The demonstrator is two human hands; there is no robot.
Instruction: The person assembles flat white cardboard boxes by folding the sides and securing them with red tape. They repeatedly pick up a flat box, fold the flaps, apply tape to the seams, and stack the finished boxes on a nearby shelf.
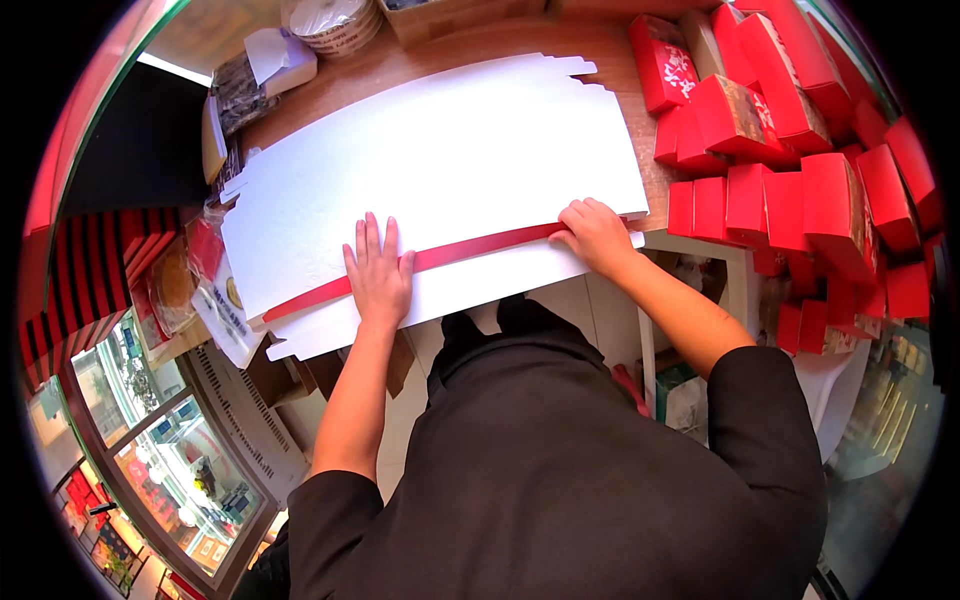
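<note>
1. a cramped shop-like space: pale floor tiles (575, 305) below, a glass-paned window or case (190, 470) at lower left, and a brown wooden worktop (645, 150) in front of the person.
2. the large white card sheet (430, 150) covers most of the worktop, its notched ends toward the left and right edges. a red strip (480, 243) runs along its near side; beyond that, a white lower panel (480, 287) seems to overhang the worktop's near edge. i cannot tell whether that panel is a separate sheet.
3. the left hand (380, 275) lies palm down, fingers spread, across the strip, left of the middle of the near edge.
4. the right hand (595, 235) is curled at the card's near right corner, thumb by the strip; whether it pinches or only presses, i cannot tell.
5. red boxes (735, 110) crowd the worktop's right edge; round wrapped goods (335, 22) sit by the far left corner.
6. as i judge it, uneven pressure between the hands could crease the card askew along the strip.
7. the overhanging panel might bend or slide if pressed where nothing backs it.
8. a swing of the card to the right could knock the nearest boxes.
</note>
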